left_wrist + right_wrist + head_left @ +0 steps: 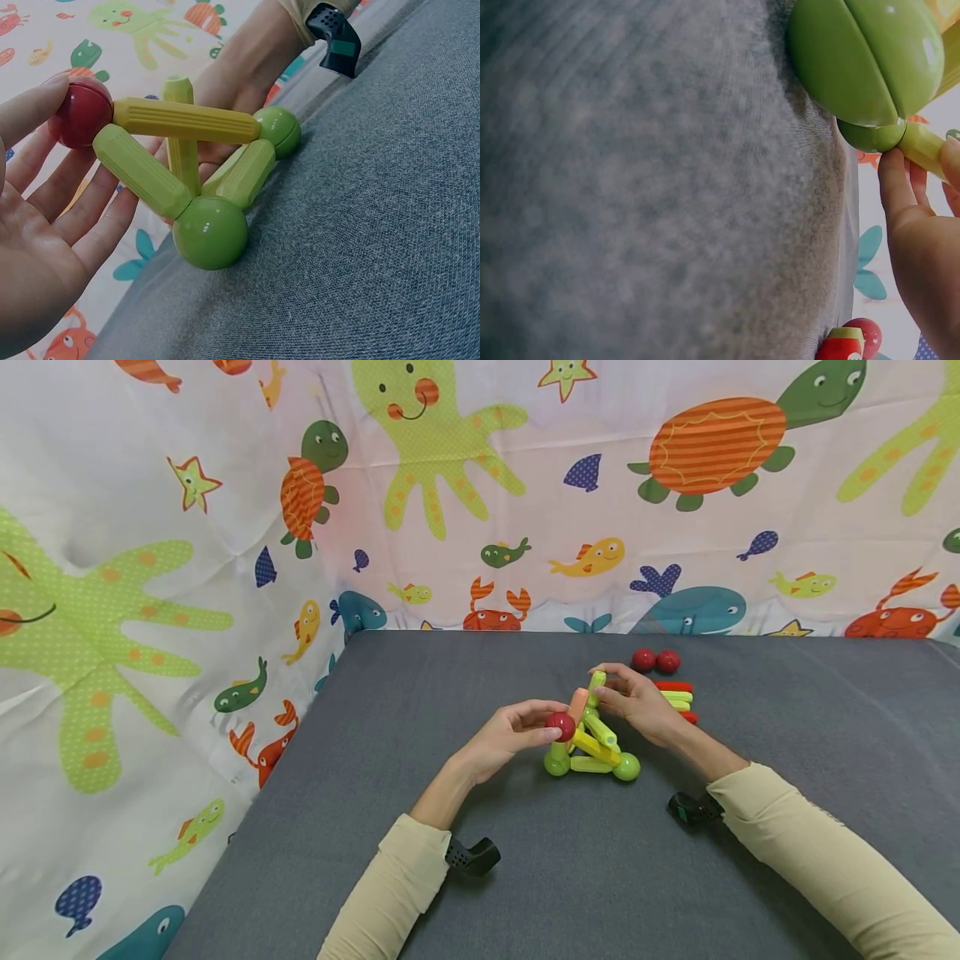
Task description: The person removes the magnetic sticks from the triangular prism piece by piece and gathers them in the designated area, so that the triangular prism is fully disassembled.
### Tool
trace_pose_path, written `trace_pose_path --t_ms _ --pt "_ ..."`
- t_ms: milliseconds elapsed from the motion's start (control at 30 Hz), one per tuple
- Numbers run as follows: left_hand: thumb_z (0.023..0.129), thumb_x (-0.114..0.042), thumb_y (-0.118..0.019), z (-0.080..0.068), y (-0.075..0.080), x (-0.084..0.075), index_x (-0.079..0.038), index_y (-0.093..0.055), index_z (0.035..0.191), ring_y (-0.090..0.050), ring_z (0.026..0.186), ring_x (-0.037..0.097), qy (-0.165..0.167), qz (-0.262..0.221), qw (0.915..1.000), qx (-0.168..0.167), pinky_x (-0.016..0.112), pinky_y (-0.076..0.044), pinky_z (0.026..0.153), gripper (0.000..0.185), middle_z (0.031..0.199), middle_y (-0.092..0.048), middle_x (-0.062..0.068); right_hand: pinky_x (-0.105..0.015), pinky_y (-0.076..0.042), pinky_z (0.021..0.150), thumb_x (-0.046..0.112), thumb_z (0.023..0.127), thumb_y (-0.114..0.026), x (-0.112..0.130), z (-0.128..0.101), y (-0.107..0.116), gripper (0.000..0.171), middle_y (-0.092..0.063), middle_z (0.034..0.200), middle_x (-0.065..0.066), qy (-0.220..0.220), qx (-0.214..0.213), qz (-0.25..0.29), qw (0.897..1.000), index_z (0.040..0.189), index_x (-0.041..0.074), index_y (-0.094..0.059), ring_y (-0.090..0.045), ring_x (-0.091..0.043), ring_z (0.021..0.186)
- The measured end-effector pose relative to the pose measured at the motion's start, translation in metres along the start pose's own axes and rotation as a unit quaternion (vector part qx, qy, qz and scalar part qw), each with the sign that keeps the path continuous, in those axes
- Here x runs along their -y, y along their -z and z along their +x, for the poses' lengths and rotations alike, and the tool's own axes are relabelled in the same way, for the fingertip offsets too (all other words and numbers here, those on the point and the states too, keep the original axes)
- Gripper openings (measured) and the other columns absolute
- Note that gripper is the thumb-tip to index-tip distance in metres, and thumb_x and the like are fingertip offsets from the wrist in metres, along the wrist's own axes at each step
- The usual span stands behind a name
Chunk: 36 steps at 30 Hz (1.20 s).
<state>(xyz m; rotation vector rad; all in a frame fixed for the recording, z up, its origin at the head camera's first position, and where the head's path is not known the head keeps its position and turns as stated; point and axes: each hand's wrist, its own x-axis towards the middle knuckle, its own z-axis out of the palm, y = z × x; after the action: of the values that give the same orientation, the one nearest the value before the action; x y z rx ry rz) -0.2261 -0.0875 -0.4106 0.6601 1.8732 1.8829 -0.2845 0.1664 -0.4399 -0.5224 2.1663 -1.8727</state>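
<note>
My left hand (pixel 517 731) holds a red ball (pixel 561 727) at the top left of a structure of rods and balls. From that ball a yellow rod (pixel 187 120) and a light green rod (pixel 142 171) run to two green balls, one at the front left (pixel 557 763), one at the front right (pixel 626 767). My right hand (pixel 637 702) pinches an upright light green rod (pixel 596 689) at the back of the structure. Beside it leans a peach-coloured rod (pixel 577 704). In the right wrist view a near green ball (pixel 866 60) partly covers another one (pixel 874 136).
Behind my right hand lie two red balls, one left (pixel 643 660), one right (pixel 668 662). Next to my right wrist is a row of red rods (pixel 675 687) and light green rods (pixel 681 697). A printed curtain (pixel 465 585) borders the grey tabletop (pixel 570 877).
</note>
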Motion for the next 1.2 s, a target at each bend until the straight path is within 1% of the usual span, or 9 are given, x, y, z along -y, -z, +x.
trace_pose_path --t_ms 67,300,433,533,600,767,867,1000,1200 --pt "0.094 -0.004 -0.058 0.0 0.0 0.0 0.001 -0.052 0.132 -0.054 0.107 0.02 0.001 -0.002 1.0 0.0 0.043 -0.043 0.097 0.039 0.124 -0.056 0.012 -0.047 -0.042 0.095 0.014 0.1 -0.05 0.0 0.0 0.0 0.046 -0.044 0.13 -0.028 0.002 0.001 -0.004 1.0 0.138 -0.005 -0.034 -0.053 -0.023 0.111" --pt "0.095 -0.003 -0.057 0.0 -0.001 0.0 0.002 -0.051 0.132 -0.054 0.106 0.019 0.004 -0.01 0.9999 -0.003 0.044 -0.042 0.097 0.038 0.124 -0.056 0.012 -0.046 -0.045 0.092 0.011 0.101 -0.048 0.0 0.001 0.0 0.044 -0.047 0.122 -0.025 0.007 -0.004 -0.007 1.0 0.138 -0.005 -0.033 -0.056 -0.022 0.106" --pt "0.095 -0.004 -0.057 0.001 -0.002 0.0 0.002 -0.051 0.132 -0.054 0.107 0.019 0.009 -0.018 0.9998 -0.004 0.052 -0.038 0.099 0.038 0.124 -0.056 0.012 -0.044 -0.048 0.087 0.008 0.101 -0.046 0.001 0.001 0.001 0.042 -0.048 0.114 -0.027 0.028 -0.025 0.007 0.999 0.138 -0.006 -0.032 -0.061 -0.018 0.098" --pt "0.095 -0.005 -0.057 0.001 -0.002 0.0 0.001 -0.052 0.132 -0.054 0.106 0.02 0.012 -0.016 0.9998 -0.005 0.053 -0.038 0.099 0.038 0.123 -0.056 0.011 -0.042 -0.048 0.086 0.006 0.1 -0.047 0.002 0.001 0.003 0.041 -0.049 0.111 -0.028 0.045 -0.042 0.015 0.998 0.137 -0.007 -0.033 -0.062 -0.014 0.095" --pt "0.095 -0.005 -0.058 0.001 -0.002 0.0 0.001 -0.052 0.132 -0.054 0.106 0.02 0.011 -0.016 0.9998 -0.005 0.052 -0.039 0.098 0.038 0.123 -0.056 0.011 -0.041 -0.048 0.086 0.007 0.1 -0.048 0.001 0.001 0.003 0.042 -0.05 0.111 -0.026 0.046 -0.054 0.02 0.997 0.136 -0.008 -0.033 -0.062 -0.013 0.095" --pt "0.095 -0.005 -0.058 0.001 -0.002 0.0 0.001 -0.052 0.132 -0.054 0.107 0.02 0.01 -0.016 0.9998 -0.005 0.051 -0.04 0.098 0.038 0.123 -0.057 0.011 -0.042 -0.046 0.088 0.01 0.099 -0.051 0.001 -0.001 0.005 0.044 -0.05 0.112 -0.021 0.026 -0.088 0.039 0.995 0.137 -0.006 -0.035 -0.061 -0.012 0.094" --pt "0.094 -0.005 -0.058 0.0 -0.002 0.0 0.0 -0.052 0.132 -0.054 0.107 0.02 0.009 -0.014 0.9998 -0.006 0.052 -0.039 0.098 0.038 0.123 -0.056 0.011 -0.042 -0.046 0.088 0.011 0.099 -0.052 0.002 -0.003 0.007 0.045 -0.05 0.111 -0.019 0.012 -0.103 0.041 0.994 0.138 -0.003 -0.036 -0.06 -0.012 0.093" --pt "0.094 -0.005 -0.058 0.001 -0.002 0.0 0.0 -0.052 0.132 -0.054 0.107 0.021 0.005 -0.011 0.9999 -0.009 0.052 -0.039 0.098 0.039 0.124 -0.056 0.012 -0.04 -0.048 0.087 0.012 0.098 -0.052 0.006 -0.007 0.01 0.045 -0.05 0.109 -0.017 0.003 -0.12 0.036 0.992 0.137 -0.003 -0.036 -0.061 -0.011 0.091" --pt "0.095 -0.007 -0.059 0.001 -0.001 -0.002 -0.002 -0.052 0.133 -0.053 0.109 0.021 0.011 -0.006 0.9998 -0.017 0.046 -0.043 0.097 0.039 0.125 -0.055 0.011 -0.039 -0.049 0.086 0.018 0.097 -0.056 0.013 -0.015 0.018 0.045 -0.056 0.103 -0.011 -0.029 -0.136 0.062 0.988 0.134 -0.001 -0.037 -0.066 -0.014 0.087"
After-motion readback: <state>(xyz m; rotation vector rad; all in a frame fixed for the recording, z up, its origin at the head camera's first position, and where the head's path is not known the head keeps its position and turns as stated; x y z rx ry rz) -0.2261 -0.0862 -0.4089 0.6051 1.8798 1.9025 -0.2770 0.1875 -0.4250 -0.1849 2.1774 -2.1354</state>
